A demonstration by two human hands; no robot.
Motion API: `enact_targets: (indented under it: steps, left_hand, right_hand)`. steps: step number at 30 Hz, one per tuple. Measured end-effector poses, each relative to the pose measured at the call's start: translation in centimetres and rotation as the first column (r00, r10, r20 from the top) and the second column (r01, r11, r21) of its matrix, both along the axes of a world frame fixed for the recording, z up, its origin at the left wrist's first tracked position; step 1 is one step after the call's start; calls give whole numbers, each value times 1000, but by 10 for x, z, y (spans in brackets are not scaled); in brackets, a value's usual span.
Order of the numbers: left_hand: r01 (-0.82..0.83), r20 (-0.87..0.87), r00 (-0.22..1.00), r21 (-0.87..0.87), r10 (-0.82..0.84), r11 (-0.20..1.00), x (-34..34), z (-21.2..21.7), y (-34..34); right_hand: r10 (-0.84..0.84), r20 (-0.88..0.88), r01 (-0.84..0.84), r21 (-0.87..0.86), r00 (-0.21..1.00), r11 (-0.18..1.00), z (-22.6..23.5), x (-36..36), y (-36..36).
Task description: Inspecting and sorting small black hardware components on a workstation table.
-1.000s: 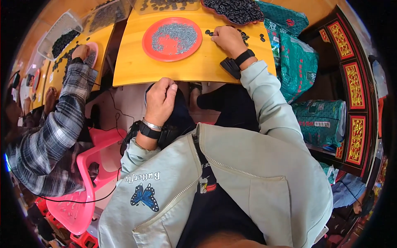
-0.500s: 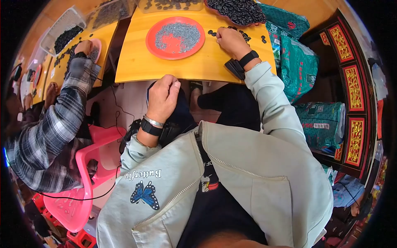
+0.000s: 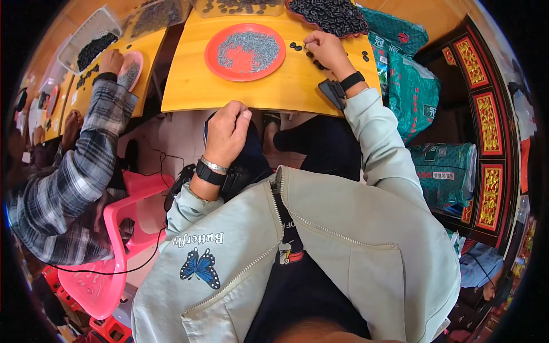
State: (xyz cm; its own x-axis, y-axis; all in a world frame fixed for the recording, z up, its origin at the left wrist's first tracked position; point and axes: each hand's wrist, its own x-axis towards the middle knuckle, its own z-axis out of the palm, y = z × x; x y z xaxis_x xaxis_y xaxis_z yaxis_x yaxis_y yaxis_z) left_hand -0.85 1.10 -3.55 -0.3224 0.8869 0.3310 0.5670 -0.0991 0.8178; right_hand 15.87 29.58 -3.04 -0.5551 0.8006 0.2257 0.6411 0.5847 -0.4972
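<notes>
My left hand (image 3: 227, 135) rests at the table's near edge, over my lap, its fingers curled closed. Whatever lies inside that grip is hidden. Out over the right part of the table, my right hand (image 3: 330, 52) has its fingers bent together in a pinch among loose black round pieces (image 3: 295, 46), and I cannot make out what is between the fingertips. Left of it lies a red plate (image 3: 216, 64) bearing many small silver pin-like parts (image 3: 260, 46). A red dish at the far right holds a heap of black ring-shaped pieces (image 3: 329, 17).
A clear bin (image 3: 237, 8) with dark pieces stands at the far edge of the yellow table (image 3: 189, 94). Green bags (image 3: 413, 91) stand on the right. At left, a co-worker in a plaid sleeve (image 3: 94, 151) works beside a white basket (image 3: 86, 37); a pink chair (image 3: 117, 228) is close.
My right hand has shifted slightly right and away from me, uncovering black pieces at its left. My left hand stays about still. The co-worker's hand has moved farther up their table.
</notes>
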Motion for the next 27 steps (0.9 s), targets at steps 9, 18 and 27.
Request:
enact_targets:
  steps: [9,18,27]
  left_hand:
    - [5,439,898,-47,16,999,1,-3,15]
    - [63,718,690,64,-90,996,-6,-5,20]
    - [71,826,559,43,-76,997,-15,-11,8]
  right_hand:
    - [-19,-648,-508,-615,761,603,41,-27,-88]
    - [-2,-701,-580,-592,713,559,20,-58,-157]
    - [-17,-679,-585,-644,734,493,17,-62,-172]
